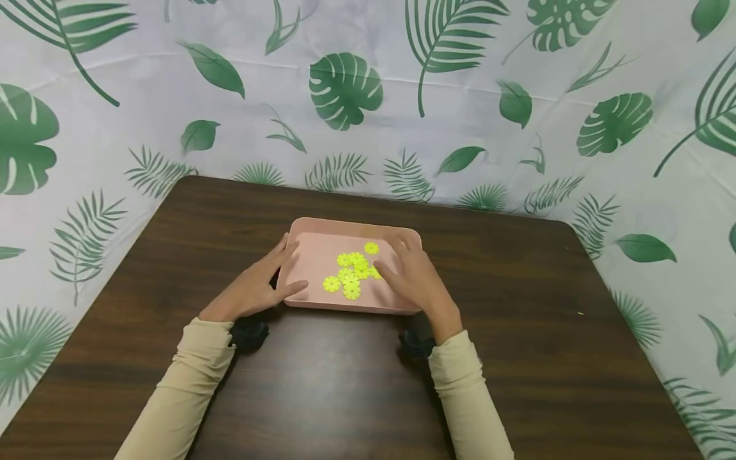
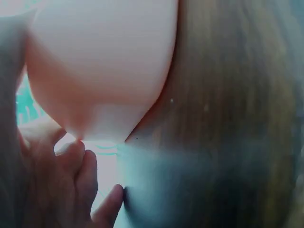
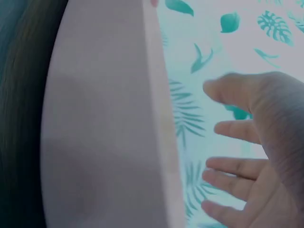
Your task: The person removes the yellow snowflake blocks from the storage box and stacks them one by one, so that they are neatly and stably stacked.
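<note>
Shallow pink rectangular tray (image 1: 316, 255) sits on the dark wood-grain tabletop (image 1: 328, 383), between the hands. Left hand (image 1: 253, 287) at its left end, right hand (image 1: 416, 275) over its right; hands apart, fingers extended. Bright-yellow round notched discs (image 1: 347, 276) inside, nearer the right. Left fingertip contact unclear, wrist view blurry.

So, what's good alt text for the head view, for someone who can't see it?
A pink tray with round yellow pieces sits on a dark table, a left hand at its left end, a right hand over its right.
</note>
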`<state>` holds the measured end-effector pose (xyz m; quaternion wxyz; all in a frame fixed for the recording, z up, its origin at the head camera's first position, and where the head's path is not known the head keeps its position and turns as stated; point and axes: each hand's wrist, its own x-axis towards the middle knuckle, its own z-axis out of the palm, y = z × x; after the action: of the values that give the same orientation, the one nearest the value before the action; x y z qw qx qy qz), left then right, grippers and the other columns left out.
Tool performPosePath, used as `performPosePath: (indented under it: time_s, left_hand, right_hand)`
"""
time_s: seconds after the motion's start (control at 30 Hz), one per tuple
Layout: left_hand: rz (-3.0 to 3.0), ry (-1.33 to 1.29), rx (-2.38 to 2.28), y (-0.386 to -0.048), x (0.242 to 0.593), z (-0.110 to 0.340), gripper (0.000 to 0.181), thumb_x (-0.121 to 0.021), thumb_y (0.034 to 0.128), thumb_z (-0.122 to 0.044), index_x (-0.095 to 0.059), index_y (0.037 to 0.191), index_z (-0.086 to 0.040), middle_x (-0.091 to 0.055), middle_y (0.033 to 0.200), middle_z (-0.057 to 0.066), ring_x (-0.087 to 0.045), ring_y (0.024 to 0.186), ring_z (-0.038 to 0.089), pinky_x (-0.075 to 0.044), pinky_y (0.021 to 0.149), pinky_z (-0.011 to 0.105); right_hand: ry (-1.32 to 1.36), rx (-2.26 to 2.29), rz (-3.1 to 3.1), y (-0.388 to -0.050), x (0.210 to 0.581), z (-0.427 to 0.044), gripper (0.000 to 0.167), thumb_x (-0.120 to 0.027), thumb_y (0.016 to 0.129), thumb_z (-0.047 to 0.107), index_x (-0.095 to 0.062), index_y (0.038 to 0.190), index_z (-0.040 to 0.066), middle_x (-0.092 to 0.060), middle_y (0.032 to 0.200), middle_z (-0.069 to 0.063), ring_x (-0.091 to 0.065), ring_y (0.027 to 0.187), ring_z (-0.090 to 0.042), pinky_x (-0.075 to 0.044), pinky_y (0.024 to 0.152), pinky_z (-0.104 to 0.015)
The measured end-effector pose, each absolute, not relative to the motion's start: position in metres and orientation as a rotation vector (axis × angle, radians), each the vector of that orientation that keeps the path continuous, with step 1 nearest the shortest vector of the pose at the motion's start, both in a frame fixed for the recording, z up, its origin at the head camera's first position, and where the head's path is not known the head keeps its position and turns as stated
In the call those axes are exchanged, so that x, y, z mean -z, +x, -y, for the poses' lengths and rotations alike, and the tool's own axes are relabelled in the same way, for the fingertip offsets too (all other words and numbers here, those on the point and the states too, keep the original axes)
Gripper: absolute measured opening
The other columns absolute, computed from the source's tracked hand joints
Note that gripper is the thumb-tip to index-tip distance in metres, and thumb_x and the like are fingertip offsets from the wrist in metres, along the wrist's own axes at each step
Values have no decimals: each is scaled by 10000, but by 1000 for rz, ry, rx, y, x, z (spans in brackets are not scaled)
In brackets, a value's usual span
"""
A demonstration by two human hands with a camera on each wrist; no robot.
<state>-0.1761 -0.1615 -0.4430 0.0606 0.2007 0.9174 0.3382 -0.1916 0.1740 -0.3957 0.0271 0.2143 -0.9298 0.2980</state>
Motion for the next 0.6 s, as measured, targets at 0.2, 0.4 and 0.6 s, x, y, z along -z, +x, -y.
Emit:
performPosePath:
  time_s: [0.2,0.4,0.6]
  left_hand:
    - [-2770,623,-1114,-181,447,164,879,-624,979,-592,-195,1674,-267,-70,1734,46,-254,1537,396,-293,1135,703]
    - [-2810,563,-1148,-178,452,165,833,-642,971,-578,-289,1649,-245,-207,1711,79,-336,1501,405,-310,1118,715]
    - [-2825,541,-1178,-173,455,165,811,-641,975,-565,-319,1637,-223,-267,1691,109,-351,1487,423,-313,1104,732]
  right_hand:
    - [598,-1119,2758,-207,405,-153,427,-703,982,160,-637,1362,-25,-629,1367,-188,-582,1258,-353,-480,1060,-519]
    - [443,-1167,2879,-214,414,-131,401,-730,961,144,-676,1326,-12,-692,1207,-174,-668,1064,-319,-564,928,-460]
    - [396,-1024,2947,-219,425,-121,359,-798,924,173,-721,1214,-24,-641,981,-130,-584,876,-252,-518,830,-393]
